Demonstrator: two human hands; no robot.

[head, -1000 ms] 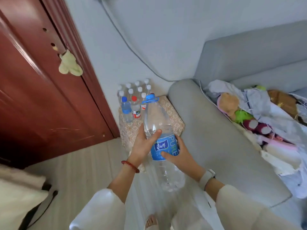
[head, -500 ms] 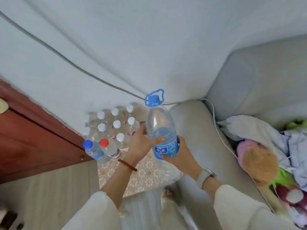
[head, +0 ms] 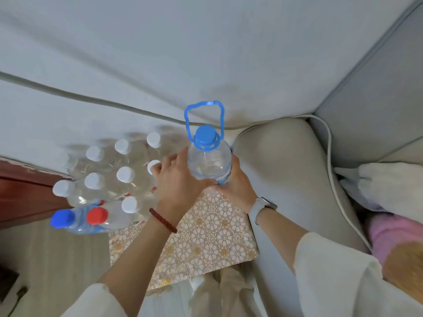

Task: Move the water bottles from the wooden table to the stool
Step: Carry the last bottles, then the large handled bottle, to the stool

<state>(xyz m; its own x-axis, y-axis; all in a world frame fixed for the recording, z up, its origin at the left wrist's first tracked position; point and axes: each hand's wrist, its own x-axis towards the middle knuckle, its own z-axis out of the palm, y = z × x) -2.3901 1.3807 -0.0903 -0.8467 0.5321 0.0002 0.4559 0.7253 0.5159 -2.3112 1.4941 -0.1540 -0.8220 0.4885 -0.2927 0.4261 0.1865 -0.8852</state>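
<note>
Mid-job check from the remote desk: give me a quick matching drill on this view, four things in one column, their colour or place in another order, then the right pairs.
Things:
1. large bottle
2. bracelet
3. watch
4. red-capped bottle

Descriptions:
A. on the right wrist
B. held between the left hand and right hand, blue cap and handle
C. dark red beads on the left wrist
D. at the stool's front left, beside a blue-capped bottle

Pairs: 1-B, 2-C, 3-A, 4-D

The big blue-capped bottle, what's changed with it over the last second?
Both hands carried the big bottle forward from over the floor to the patterned stool, beside the small bottles. The left hand and right hand kept their grip; the small bottles stayed put.
</note>
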